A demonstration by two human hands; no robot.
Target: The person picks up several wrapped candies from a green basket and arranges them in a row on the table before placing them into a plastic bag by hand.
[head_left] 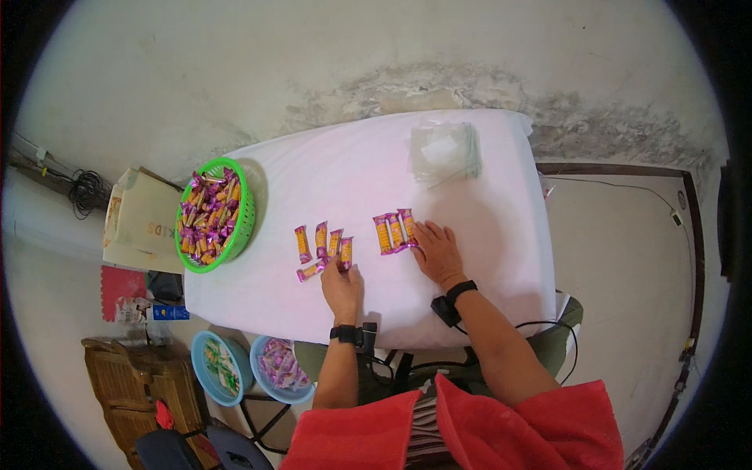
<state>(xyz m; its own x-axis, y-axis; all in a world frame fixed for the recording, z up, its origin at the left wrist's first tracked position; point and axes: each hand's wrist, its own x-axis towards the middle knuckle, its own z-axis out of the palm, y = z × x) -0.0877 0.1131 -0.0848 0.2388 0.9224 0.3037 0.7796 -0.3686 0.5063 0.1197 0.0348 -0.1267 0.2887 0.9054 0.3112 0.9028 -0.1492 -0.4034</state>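
On the white-covered table (313,180), my left hand (341,291) has its fingertips and thumb around the lower end of a wrapped snack bar (346,250) in a purple and orange wrapper. Several similar bars lie loosely beside it, among them an upright one (303,244) and one lying crosswise (311,271). Farther right is a row of three bars (395,230), side by side. My right hand (440,254) rests palm down at the row's right side, fingers apart, its fingertips touching the rightmost bar.
A green basket (249,215) heaped with the same bars stands at the table's left. Clear plastic bags (445,153) lie at the far side. Two blue basins (244,376) with wrapped items, a wooden chair (117,392) and a carton (141,223) are off the table's left.
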